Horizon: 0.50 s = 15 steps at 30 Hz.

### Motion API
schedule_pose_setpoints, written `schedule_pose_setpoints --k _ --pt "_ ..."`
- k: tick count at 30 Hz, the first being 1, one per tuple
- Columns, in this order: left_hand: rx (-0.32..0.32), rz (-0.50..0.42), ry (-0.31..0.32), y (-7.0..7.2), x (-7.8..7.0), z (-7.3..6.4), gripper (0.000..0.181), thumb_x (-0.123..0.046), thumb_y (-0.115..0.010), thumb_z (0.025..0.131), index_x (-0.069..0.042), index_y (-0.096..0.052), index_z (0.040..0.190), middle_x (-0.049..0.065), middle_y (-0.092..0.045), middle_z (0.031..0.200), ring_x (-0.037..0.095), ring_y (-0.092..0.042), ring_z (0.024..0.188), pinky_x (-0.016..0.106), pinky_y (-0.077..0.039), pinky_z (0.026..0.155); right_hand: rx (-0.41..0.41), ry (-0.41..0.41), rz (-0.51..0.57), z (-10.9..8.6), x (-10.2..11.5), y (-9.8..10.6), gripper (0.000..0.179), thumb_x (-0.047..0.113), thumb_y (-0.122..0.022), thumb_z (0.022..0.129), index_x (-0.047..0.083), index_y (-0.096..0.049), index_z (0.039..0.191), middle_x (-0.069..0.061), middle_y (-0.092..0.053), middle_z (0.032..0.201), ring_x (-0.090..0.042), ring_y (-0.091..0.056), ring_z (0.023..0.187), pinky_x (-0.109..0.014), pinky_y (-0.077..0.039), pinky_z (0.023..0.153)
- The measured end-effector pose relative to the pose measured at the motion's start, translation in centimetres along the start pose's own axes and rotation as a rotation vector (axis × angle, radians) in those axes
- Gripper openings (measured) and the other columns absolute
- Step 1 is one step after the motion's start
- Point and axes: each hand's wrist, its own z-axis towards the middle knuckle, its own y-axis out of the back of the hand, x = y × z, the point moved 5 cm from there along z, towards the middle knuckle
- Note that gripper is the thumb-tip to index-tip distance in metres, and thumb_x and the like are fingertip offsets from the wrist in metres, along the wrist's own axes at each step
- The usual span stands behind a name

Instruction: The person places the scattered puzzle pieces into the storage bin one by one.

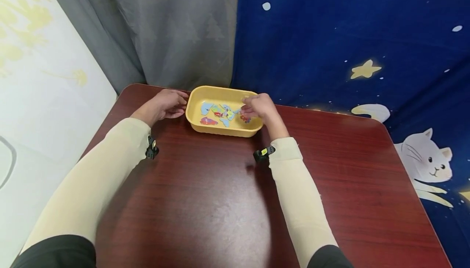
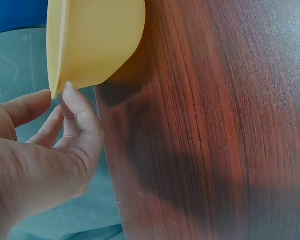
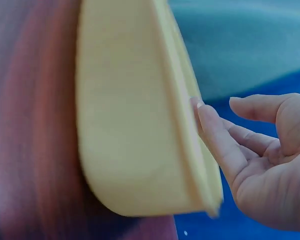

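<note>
A yellow plastic tray point(image 1: 221, 132) with rounded corners stands near the table's far edge. Inside lie several flat, irregular printed pieces, among them a light blue one point(image 1: 206, 108) and a purple-red one point(image 1: 208, 120). At the tray's left end, my left hand point(image 1: 169, 102) pinches the rim, thumb and forefinger on either side of its corner in the left wrist view. My right hand point(image 1: 258, 107) reaches over the right end, fingers extended, partly hiding the pieces below. The right wrist view shows its forefinger point(image 3: 215, 127) against the rim, with the thumb standing apart.
The tray rests on a dark red wooden table point(image 1: 205, 194). Behind it hang a grey curtain point(image 1: 183, 27) and a blue curtain point(image 1: 312, 35) with stars and a white cat. A white panel point(image 1: 47, 80) borders the left side.
</note>
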Motion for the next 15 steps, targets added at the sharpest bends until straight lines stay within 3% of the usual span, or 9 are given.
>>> schedule_pose_setpoints --k 6,15 --pt "0.002 -0.036 -0.005 0.7 0.2 0.0 0.044 -0.011 -0.048 0.099 -0.011 -0.043 0.143 0.002 -0.057 0.086 0.011 -0.060 0.063 0.025 -0.056 0.066 -0.047 -0.004 0.141 -0.4 -0.2 2.9 0.038 0.011 -0.060 0.095 -0.012 -0.057 0.126 -0.020 -0.069 0.089 -0.019 -0.072 0.068 -0.028 -0.059 0.066" --pt "0.012 -0.110 -0.014 2.1 0.6 -0.9 0.047 -0.014 -0.047 0.100 -0.011 -0.039 0.146 0.004 -0.059 0.097 0.012 -0.062 0.068 0.025 -0.056 0.073 -0.080 -0.015 0.195 -1.4 -1.4 5.6 0.042 0.014 -0.060 0.096 -0.011 -0.054 0.129 -0.017 -0.070 0.085 -0.020 -0.072 0.069 -0.031 -0.059 0.068"
